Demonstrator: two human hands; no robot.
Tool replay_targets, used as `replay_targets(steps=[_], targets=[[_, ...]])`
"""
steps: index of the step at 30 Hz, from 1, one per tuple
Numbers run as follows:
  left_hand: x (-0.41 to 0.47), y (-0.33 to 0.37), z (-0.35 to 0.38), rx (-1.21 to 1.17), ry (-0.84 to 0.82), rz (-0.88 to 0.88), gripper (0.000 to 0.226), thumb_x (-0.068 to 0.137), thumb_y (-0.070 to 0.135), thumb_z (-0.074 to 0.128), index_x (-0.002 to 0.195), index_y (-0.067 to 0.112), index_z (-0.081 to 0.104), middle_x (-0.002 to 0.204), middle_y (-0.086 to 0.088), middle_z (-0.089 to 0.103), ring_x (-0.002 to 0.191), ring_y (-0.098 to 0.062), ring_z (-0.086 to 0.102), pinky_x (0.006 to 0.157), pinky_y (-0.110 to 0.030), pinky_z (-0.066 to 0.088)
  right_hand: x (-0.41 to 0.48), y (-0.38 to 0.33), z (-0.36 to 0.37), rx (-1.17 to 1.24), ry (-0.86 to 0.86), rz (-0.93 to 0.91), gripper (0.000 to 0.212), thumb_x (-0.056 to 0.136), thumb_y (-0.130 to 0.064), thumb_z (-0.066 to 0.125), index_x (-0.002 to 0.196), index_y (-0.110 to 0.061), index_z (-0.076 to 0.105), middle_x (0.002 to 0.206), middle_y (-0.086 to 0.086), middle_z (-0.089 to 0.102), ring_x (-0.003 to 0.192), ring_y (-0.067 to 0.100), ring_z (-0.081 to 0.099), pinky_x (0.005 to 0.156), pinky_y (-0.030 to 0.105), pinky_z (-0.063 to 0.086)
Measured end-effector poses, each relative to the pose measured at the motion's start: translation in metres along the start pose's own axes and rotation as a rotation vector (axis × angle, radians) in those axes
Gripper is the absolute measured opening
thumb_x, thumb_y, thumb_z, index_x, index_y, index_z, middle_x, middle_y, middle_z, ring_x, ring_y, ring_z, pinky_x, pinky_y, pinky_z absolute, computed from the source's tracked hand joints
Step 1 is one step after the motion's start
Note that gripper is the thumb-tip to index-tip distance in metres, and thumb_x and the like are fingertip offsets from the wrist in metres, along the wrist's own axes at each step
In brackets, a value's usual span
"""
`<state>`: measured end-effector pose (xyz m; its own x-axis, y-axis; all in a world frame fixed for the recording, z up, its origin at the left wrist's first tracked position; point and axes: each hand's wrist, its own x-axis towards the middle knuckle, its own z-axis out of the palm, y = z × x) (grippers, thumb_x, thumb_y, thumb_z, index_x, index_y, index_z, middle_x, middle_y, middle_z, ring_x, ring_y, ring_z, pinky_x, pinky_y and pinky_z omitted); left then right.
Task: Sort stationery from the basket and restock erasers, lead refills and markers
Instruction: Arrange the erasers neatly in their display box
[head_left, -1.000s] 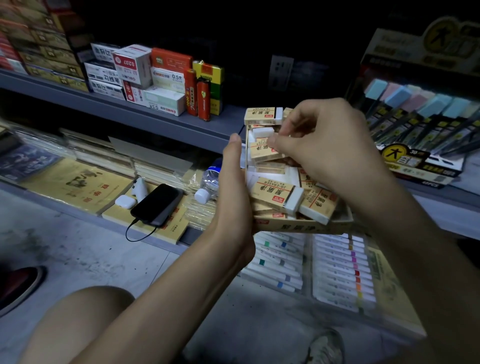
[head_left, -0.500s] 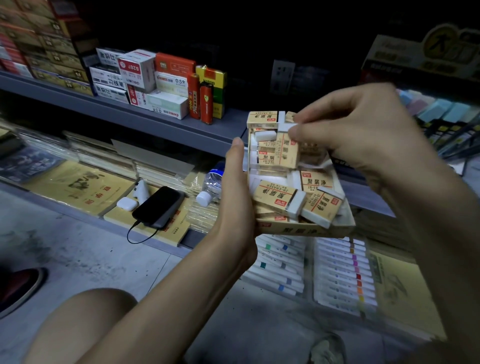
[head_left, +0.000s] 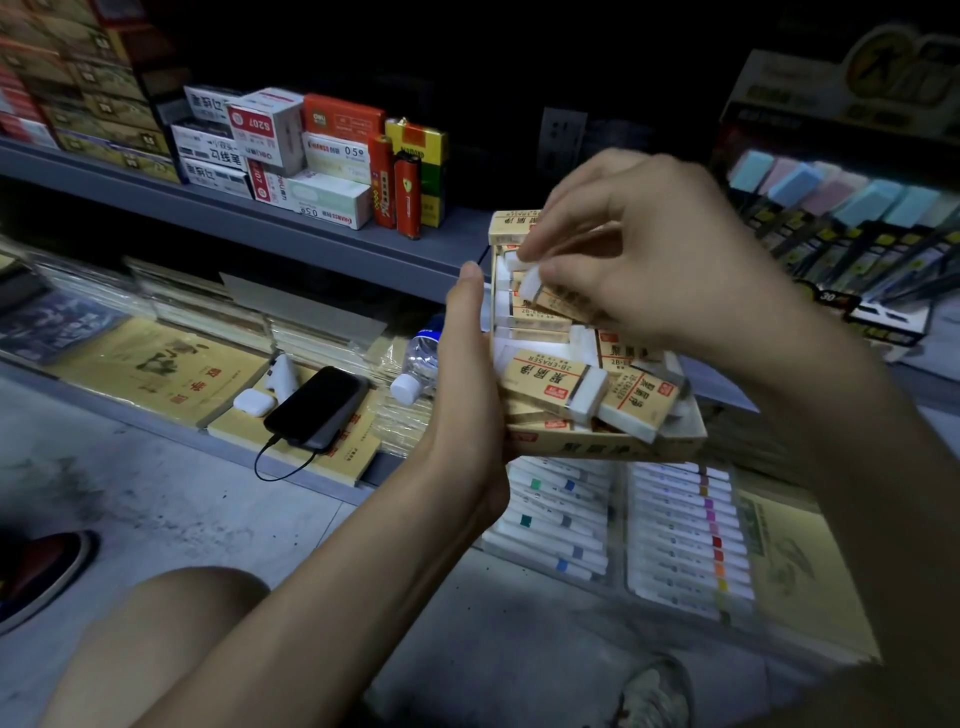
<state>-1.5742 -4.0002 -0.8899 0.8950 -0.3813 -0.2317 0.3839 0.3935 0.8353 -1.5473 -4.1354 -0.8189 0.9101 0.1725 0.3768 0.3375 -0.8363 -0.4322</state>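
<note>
Above tan cardboard eraser box (head_left: 613, 449) | right hand (head_left: 670, 260) pinches tan-sleeved white eraser (head_left: 550, 293) between thumb and fingertips, at box's far end | left hand (head_left: 467, 395) grips box's left side, held up before grey metal shelf (head_left: 311, 228) | other sleeved erasers (head_left: 550, 384) jumbled inside | white marker sets (head_left: 685, 545) lie below.

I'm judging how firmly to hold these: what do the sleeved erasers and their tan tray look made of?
White block erasers: probably matt rubber or vinyl; plain white ends poke from printed tan paper sleeves. Tan open tray: apparently thin cardboard; flat folded walls, printed matt face.
</note>
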Motion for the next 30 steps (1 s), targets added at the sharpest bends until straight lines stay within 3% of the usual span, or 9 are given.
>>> replay_targets(steps=[3,10,15,21,24,27,30], targets=[[-0.001,0.0,-0.001,-0.014,0.0,0.007,0.074,0.098,0.071,0.027,0.119,0.017,0.073,0.097,-0.01,0.079,0.082,-0.024,0.077,0.061,-0.031,0.059,0.001,0.004,0.011,0.025,-0.001,-0.012,0.015,0.087,-0.011,0.079,0.097,-0.022,0.08,0.107,-0.011,0.062,0.092,-0.003,0.064,0.085,0.009,0.05],[-0.001,0.0,0.0,-0.011,0.005,0.001,0.072,0.098,0.071,0.028,0.11,0.017,0.075,0.099,-0.011,0.079,0.09,-0.026,0.077,0.067,-0.034,0.059,-0.001,0.008,0.015,0.046,-0.005,-0.029,0.007,0.086,-0.016,0.081,0.09,-0.022,0.081,0.101,-0.013,0.065,0.088,0.001,0.065,0.081,0.018,0.054],[-0.002,0.001,0.001,-0.022,0.014,0.004,0.072,0.099,0.07,0.028,0.114,0.017,0.075,0.103,-0.011,0.079,0.095,-0.027,0.076,0.07,-0.035,0.059,-0.003,0.01,0.016,-0.014,-0.003,-0.067,0.006,0.088,-0.024,0.079,0.092,-0.028,0.08,0.093,-0.013,0.067,0.09,0.003,0.062,0.077,0.016,0.045],[-0.003,0.001,0.0,-0.018,0.009,0.003,0.073,0.099,0.07,0.027,0.116,0.015,0.074,0.104,-0.014,0.078,0.095,-0.029,0.076,0.068,-0.036,0.06,-0.005,0.01,0.016,-0.067,0.016,-0.106,0.004,0.088,-0.026,0.079,0.091,-0.027,0.076,0.091,-0.012,0.064,0.084,0.003,0.06,0.074,0.024,0.051],[-0.002,0.001,0.0,-0.013,0.008,0.005,0.073,0.099,0.07,0.028,0.112,0.014,0.074,0.097,-0.012,0.079,0.086,-0.026,0.077,0.063,-0.032,0.059,-0.006,0.008,0.015,-0.098,-0.003,-0.108,0.001,0.09,-0.028,0.076,0.089,-0.027,0.076,0.089,-0.013,0.063,0.084,0.002,0.06,0.074,0.025,0.05],[-0.003,0.001,-0.001,-0.027,-0.002,0.003,0.072,0.099,0.069,0.03,0.113,0.012,0.072,0.082,-0.009,0.077,0.071,-0.02,0.075,0.054,-0.026,0.056,-0.009,0.006,0.014,-0.106,-0.043,-0.094,0.005,0.09,-0.03,0.075,0.09,-0.026,0.079,0.088,-0.013,0.065,0.084,0.004,0.063,0.078,0.034,0.056],[-0.002,0.0,-0.002,-0.011,-0.008,0.01,0.073,0.099,0.07,0.029,0.11,0.013,0.073,0.081,-0.009,0.077,0.071,-0.02,0.074,0.055,-0.026,0.056,-0.012,0.005,0.01,-0.107,-0.101,-0.082,0.012,0.088,-0.03,0.076,0.099,-0.025,0.079,0.096,-0.013,0.066,0.091,0.006,0.064,0.085,0.036,0.057]])
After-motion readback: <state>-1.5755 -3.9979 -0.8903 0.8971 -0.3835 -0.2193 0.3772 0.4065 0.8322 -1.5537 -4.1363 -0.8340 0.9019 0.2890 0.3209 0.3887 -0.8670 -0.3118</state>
